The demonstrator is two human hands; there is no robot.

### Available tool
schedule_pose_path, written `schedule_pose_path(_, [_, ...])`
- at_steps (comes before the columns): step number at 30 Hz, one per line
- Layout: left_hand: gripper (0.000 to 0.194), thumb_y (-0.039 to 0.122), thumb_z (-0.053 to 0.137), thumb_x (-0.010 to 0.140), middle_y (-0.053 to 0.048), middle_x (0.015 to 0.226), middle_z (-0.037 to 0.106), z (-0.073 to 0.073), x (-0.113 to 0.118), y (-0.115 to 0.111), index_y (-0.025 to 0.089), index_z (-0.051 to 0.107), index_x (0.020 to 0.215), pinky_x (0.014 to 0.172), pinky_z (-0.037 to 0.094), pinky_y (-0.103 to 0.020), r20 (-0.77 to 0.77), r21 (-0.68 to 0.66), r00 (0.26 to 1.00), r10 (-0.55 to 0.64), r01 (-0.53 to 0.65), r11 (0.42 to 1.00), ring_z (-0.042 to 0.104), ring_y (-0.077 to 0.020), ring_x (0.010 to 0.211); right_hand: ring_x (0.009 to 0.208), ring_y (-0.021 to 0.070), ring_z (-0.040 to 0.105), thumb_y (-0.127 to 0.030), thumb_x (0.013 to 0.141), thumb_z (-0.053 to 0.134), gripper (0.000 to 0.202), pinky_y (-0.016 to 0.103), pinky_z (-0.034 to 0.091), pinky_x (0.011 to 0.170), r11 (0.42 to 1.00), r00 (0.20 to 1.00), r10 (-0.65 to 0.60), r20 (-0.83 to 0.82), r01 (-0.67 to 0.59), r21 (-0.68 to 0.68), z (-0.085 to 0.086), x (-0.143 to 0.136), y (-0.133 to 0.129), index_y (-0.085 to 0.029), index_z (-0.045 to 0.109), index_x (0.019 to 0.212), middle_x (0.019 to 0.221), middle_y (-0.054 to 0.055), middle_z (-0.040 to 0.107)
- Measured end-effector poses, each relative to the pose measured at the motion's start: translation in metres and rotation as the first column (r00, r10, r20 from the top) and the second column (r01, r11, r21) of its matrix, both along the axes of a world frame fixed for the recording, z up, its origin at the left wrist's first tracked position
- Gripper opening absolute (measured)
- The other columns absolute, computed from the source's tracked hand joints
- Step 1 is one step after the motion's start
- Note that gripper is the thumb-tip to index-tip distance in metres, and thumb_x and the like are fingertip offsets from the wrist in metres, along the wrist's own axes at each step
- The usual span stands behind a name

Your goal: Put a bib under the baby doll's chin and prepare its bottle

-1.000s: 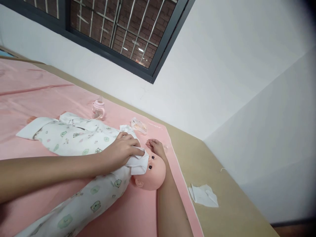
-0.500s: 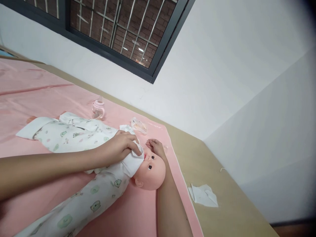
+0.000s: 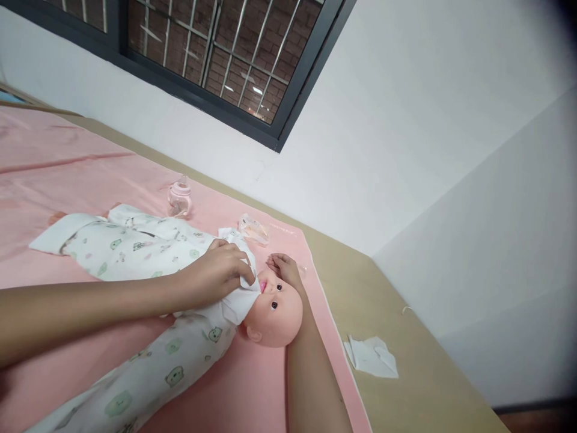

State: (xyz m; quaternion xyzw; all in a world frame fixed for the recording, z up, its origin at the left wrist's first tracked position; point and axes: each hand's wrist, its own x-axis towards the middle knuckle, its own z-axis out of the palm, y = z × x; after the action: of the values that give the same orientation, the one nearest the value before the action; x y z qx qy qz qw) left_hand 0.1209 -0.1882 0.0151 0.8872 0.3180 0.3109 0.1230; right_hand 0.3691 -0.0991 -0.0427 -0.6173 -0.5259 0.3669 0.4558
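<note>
A baby doll (image 3: 278, 319) in white patterned clothes (image 3: 175, 343) lies on its back on a pink mat (image 3: 252, 385), its head toward the right. My left hand (image 3: 220, 270) rests over the doll's chest, fingers curled round a white cloth (image 3: 246, 294) at the neck, just below the mouth. Beyond the doll's head, my right hand (image 3: 283, 264) lies on the mat with its fingers together and slightly bent; whether anything is in them is hidden. My right forearm runs beside the top of the doll's head.
A pink baby bottle (image 3: 180, 198) stands on the mat behind the doll. Near the doll's shoulder lies a clear plastic packet (image 3: 253, 230). A crumpled white tissue (image 3: 372, 357) is on the tan surface (image 3: 351, 276) at the right. Behind are a white wall and barred window.
My left hand has shifted slightly, drawing the cloth down from the doll's mouth, so the pink lips show more. My right hand has not moved.
</note>
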Motion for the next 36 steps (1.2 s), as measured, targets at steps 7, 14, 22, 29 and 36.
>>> schedule_pose_path(7, [0.036, 0.001, 0.041, 0.075, 0.000, 0.087, 0.068, -0.001, 0.000, -0.002, 0.023, 0.069, 0.080, 0.088, 0.026, -0.041, -0.016, 0.092, 1.000, 0.010, -0.009, 0.996, 0.052, -0.0193, 0.090, 0.105, 0.0204, 0.059, -0.037, 0.091, 0.056, 0.037, 0.041, 0.052, 0.088, 0.999, 1.000, 0.010, -0.001, -0.010, 0.035, 0.001, -0.004, -0.015, -0.015, 0.055, 0.121, 0.121, 0.009, 0.057])
schedule_pose_path(14, [0.033, 0.002, 0.040, 0.079, -0.001, 0.088, 0.068, -0.003, 0.000, 0.001, 0.022, 0.067, 0.080, 0.087, 0.026, -0.042, 0.009, 0.194, 1.000, 0.027, -0.028, 0.981, 0.052, -0.0199, 0.089, 0.092, 0.0179, 0.061, -0.038, 0.086, 0.059, 0.028, 0.033, 0.052, 0.081, 0.998, 1.000, 0.016, -0.023, -0.014, 0.056, -0.003, -0.005, -0.021, -0.016, 0.063, 0.104, 0.105, 0.007, 0.064])
schedule_pose_path(22, [0.030, 0.003, 0.040, 0.082, -0.002, 0.087, 0.067, -0.008, 0.001, 0.003, 0.020, 0.064, 0.081, 0.086, 0.026, -0.042, 0.018, 0.241, 0.999, 0.033, -0.036, 0.970, 0.052, -0.0199, 0.089, 0.080, 0.0174, 0.058, -0.035, 0.069, 0.066, 0.025, 0.028, 0.049, 0.072, 0.999, 0.998, -0.008, -0.058, 0.010, 0.043, -0.004, -0.003, -0.011, -0.019, 0.061, 0.087, 0.084, 0.005, 0.064])
schedule_pose_path(29, [0.034, 0.008, 0.038, 0.090, -0.004, 0.098, 0.066, -0.008, 0.001, 0.002, 0.024, 0.068, 0.096, 0.085, 0.026, -0.043, -0.022, 0.204, 0.999, 0.033, -0.028, 0.979, 0.051, -0.0209, 0.092, 0.080, 0.0171, 0.056, -0.030, 0.066, 0.066, 0.018, 0.029, 0.047, 0.075, 0.999, 1.000, 0.009, -0.025, -0.008, 0.045, -0.004, -0.001, -0.007, -0.020, 0.060, 0.080, 0.083, 0.004, 0.062])
schedule_pose_path(36, [0.041, 0.006, 0.037, 0.090, -0.005, 0.107, 0.064, -0.010, -0.001, 0.003, 0.028, 0.068, 0.106, 0.087, 0.027, -0.043, -0.046, 0.190, 0.999, 0.028, -0.019, 0.982, 0.052, -0.0215, 0.097, 0.077, 0.0153, 0.056, -0.030, 0.066, 0.063, 0.014, 0.028, 0.048, 0.073, 0.999, 0.999, 0.016, -0.028, -0.015, 0.042, -0.005, 0.001, -0.001, -0.020, 0.058, 0.074, 0.078, 0.002, 0.063])
